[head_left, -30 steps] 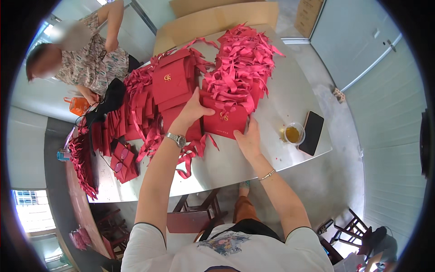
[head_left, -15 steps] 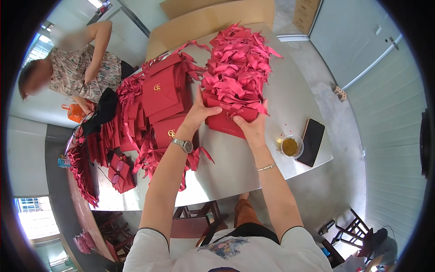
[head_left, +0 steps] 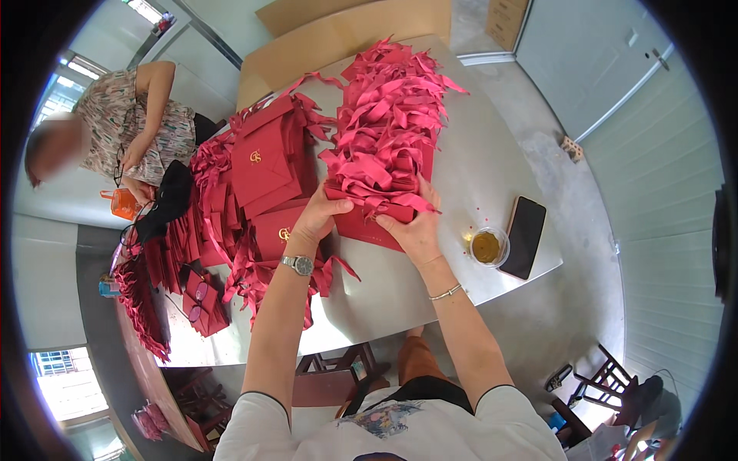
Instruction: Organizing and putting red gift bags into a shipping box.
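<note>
On the table (head_left: 484, 146), bag row (head_left: 388, 127) runs lengthwise away from both hands, far end slightly right. Left hand (head_left: 320, 213) and right hand (head_left: 415, 230) grasp its near end from opposite sides, partly hidden; neither clearly nearer.

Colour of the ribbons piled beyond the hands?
Pinkish red ribbons, seen best in the head view.

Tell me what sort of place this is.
Probably a small packing or finishing workroom: red ribboned bags are piled across a large table, and a brown carton stands near the door.
</note>
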`<action>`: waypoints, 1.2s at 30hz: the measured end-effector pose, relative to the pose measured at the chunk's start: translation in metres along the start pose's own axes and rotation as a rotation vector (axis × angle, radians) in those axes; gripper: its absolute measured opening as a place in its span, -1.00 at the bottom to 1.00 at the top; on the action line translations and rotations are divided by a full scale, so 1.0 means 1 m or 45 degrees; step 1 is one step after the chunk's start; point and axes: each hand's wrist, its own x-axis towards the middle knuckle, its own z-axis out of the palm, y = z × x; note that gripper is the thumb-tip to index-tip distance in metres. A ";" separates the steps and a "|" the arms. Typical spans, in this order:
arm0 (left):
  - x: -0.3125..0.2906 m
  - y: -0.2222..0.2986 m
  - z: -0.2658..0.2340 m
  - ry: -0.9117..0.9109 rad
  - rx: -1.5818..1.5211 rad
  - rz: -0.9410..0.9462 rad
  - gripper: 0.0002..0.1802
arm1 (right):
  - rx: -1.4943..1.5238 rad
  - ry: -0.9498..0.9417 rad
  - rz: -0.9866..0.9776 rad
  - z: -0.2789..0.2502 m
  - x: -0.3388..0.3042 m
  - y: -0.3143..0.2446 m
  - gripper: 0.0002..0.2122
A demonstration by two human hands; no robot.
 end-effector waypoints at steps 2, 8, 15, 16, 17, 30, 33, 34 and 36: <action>-0.003 -0.003 0.001 0.024 -0.007 0.044 -0.12 | -0.036 0.049 -0.080 0.001 0.000 0.000 -0.07; -0.012 -0.002 -0.001 0.039 -0.211 0.062 0.02 | -0.013 0.068 -0.181 -0.003 0.000 -0.008 -0.14; -0.042 0.008 -0.002 0.096 0.053 0.064 -0.02 | 0.049 0.105 -0.367 -0.010 -0.011 -0.021 -0.15; -0.053 0.007 0.000 0.155 0.229 0.007 -0.08 | 0.056 0.109 -0.386 -0.011 -0.016 -0.019 -0.15; -0.071 0.013 0.009 0.222 0.410 -0.053 -0.14 | 0.035 0.076 -0.397 -0.016 -0.026 -0.020 -0.16; -0.161 -0.076 0.034 0.025 1.016 0.262 -0.16 | -0.010 -0.702 -0.103 -0.061 -0.097 0.023 -0.35; -0.158 -0.074 0.031 0.081 1.100 0.369 -0.01 | 0.116 -0.696 -0.016 -0.071 -0.090 -0.019 -0.43; -0.151 -0.069 0.037 0.029 1.379 0.558 0.02 | 0.402 -0.672 0.222 -0.077 -0.092 -0.027 -0.45; -0.157 -0.073 0.042 0.148 1.021 0.509 0.03 | -0.190 -0.720 -0.050 -0.095 -0.106 -0.032 -0.52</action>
